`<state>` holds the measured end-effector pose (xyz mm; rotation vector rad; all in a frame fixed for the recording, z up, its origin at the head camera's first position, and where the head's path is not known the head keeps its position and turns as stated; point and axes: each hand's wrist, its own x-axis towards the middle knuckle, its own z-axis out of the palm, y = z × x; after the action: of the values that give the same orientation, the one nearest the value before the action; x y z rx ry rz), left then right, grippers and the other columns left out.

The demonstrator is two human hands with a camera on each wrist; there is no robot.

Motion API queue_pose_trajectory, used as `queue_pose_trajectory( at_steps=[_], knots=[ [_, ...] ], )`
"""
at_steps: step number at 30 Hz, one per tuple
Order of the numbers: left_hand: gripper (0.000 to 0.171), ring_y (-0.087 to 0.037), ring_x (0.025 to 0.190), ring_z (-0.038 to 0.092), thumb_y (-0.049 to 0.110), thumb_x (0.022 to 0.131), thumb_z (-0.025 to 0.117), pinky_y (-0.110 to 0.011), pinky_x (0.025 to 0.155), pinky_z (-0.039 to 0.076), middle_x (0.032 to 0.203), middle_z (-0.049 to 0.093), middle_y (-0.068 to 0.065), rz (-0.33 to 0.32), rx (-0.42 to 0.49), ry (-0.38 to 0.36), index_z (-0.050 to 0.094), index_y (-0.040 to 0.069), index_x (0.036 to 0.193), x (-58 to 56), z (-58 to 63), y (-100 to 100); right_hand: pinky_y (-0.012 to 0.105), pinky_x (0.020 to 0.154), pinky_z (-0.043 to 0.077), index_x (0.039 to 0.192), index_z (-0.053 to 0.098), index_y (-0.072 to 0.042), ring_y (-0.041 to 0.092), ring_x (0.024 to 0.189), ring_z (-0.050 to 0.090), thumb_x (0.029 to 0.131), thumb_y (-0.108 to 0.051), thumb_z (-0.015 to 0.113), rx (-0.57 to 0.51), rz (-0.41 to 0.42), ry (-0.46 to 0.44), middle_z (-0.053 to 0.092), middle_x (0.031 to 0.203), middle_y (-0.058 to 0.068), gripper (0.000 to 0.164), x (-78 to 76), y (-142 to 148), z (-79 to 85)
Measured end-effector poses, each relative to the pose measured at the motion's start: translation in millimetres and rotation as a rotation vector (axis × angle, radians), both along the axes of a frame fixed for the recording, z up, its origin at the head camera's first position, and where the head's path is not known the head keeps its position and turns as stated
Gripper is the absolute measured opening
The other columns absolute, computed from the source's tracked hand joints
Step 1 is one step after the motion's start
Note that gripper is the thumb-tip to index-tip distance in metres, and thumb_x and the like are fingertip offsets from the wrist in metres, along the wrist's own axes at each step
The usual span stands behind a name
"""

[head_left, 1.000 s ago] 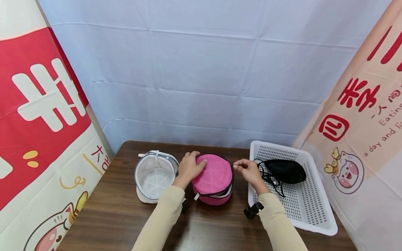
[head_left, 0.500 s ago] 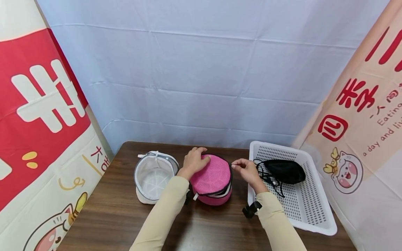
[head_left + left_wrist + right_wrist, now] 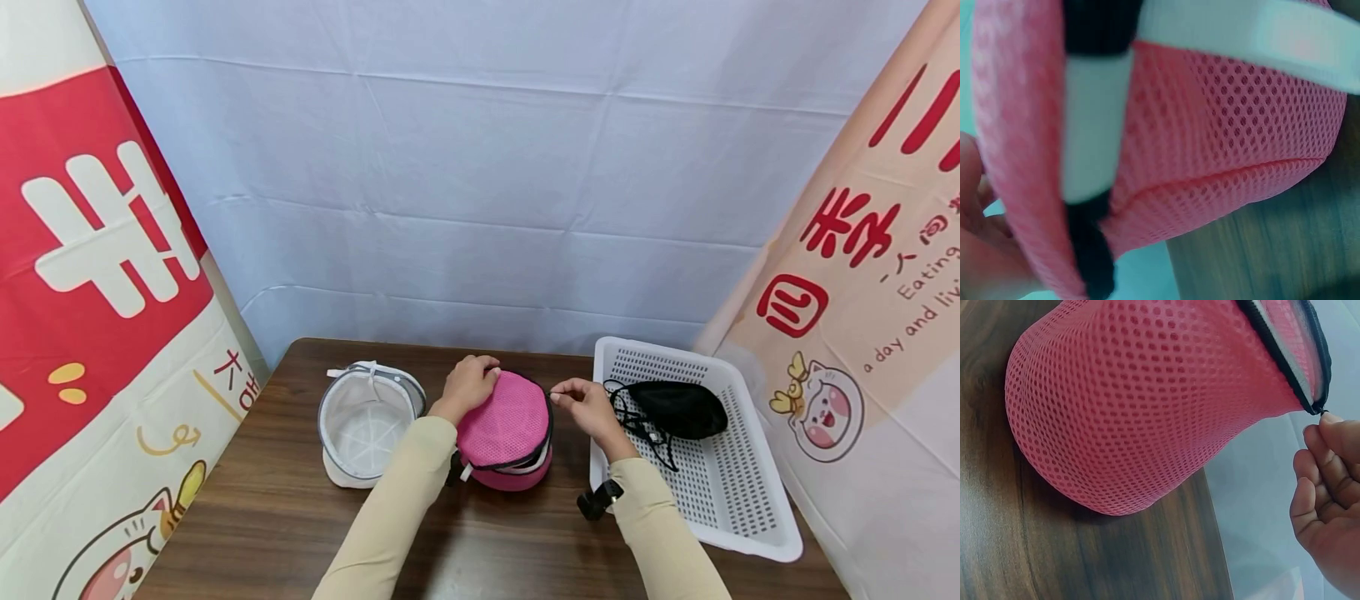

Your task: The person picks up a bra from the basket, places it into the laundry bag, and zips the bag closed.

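Observation:
A round pink mesh laundry bag (image 3: 504,421) with a black zip stands mid-table, its lid part-way unzipped along the front, where something white shows in the gap. My left hand (image 3: 468,387) grips the bag's far left rim; in the left wrist view its fingers (image 3: 988,250) show behind the pink edge. At the right side of the rim, my right hand (image 3: 591,408) pinches the zip pull (image 3: 1317,411) between thumb and forefinger. In the right wrist view the zip's two black edges meet at that pull. The bag's contents are mostly hidden.
Left of the pink bag stands a white round bag (image 3: 367,433) with a grey rim, its top open. A white plastic basket (image 3: 738,500) on the right holds a black pouch-like item (image 3: 678,408) with black cords. All rest on a brown wooden table (image 3: 262,517) before a pale curtain.
My left hand has shifted along the rim toward the far side, its thumb drawing back from the lid's middle. The right hand, still at the zip pull, has hardly moved.

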<state>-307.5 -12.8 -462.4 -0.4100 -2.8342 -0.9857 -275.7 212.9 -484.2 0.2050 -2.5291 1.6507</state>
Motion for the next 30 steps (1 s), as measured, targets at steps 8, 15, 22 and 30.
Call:
queue_pose_trajectory(
  at_steps=[8,15,22,30],
  knots=[
    [0.008,-0.024,0.088,0.057,0.012,0.086,0.066,-0.037,0.077,0.046,0.086,0.058,-0.006,0.010,0.021,0.092,0.069,0.007,0.091,-0.4,-9.4,-3.3,0.028,0.060,0.042,0.087,0.067,0.002,0.016,0.070,0.054,0.084,-0.005,0.067,0.001,-0.002,-0.013,0.064,0.078,0.008,0.008,0.1,0.0,0.2],
    [0.004,-0.019,0.078,0.053,0.011,0.084,0.065,-0.032,0.071,0.044,0.080,0.054,-0.002,-0.006,0.046,0.047,0.062,0.011,0.082,-0.7,-9.5,-6.3,0.028,0.061,0.043,0.087,0.067,0.001,0.017,0.072,0.055,0.084,-0.005,0.066,0.010,0.000,-0.009,0.064,0.079,0.008,0.007,0.7,-0.7,0.0],
    [0.014,-0.017,0.074,0.050,0.024,0.088,0.065,-0.031,0.067,0.043,0.077,0.053,0.000,0.011,0.059,-0.002,0.061,0.012,0.083,-0.6,-10.3,-7.8,0.027,0.061,0.043,0.086,0.067,0.001,0.017,0.071,0.054,0.084,-0.004,0.066,0.006,-0.006,-0.008,0.063,0.078,0.006,0.006,0.7,-1.6,-0.1],
    [0.013,-0.019,0.084,0.057,0.022,0.088,0.062,-0.034,0.074,0.047,0.090,0.063,-0.002,-0.018,0.073,-0.058,0.068,0.012,0.094,-0.5,-8.1,-10.5,0.028,0.062,0.043,0.086,0.067,0.001,0.017,0.071,0.054,0.084,-0.004,0.067,0.020,-0.001,0.004,0.064,0.078,0.006,0.006,-0.8,-2.3,-0.5]
  ],
)
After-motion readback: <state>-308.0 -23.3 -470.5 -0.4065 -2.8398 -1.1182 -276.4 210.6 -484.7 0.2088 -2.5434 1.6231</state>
